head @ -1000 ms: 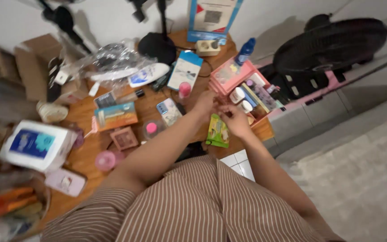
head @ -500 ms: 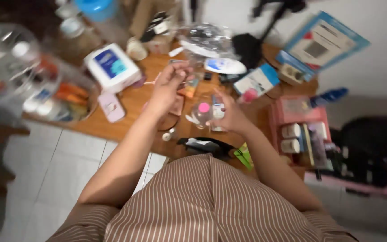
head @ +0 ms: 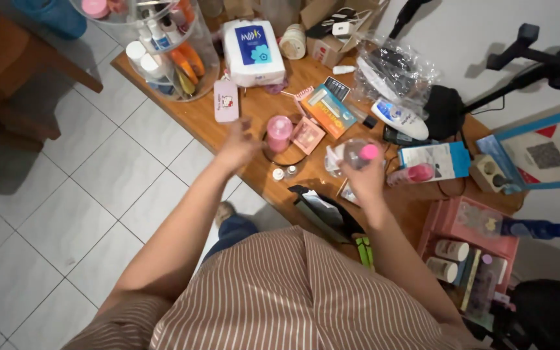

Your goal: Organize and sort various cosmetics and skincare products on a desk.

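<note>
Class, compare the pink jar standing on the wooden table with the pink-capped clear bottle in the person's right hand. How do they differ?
The pink jar stands on the wooden table, untouched; the clear bottle is held up in the right hand. The jar is pink all over, while the bottle is see-through with only its cap pink. The left hand is near the jar, blurred. Both show pink.

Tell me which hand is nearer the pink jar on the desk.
Left. The left hand hovers just left of the pink jar; the right hand, holding a clear pink-capped bottle, is farther right.
</note>
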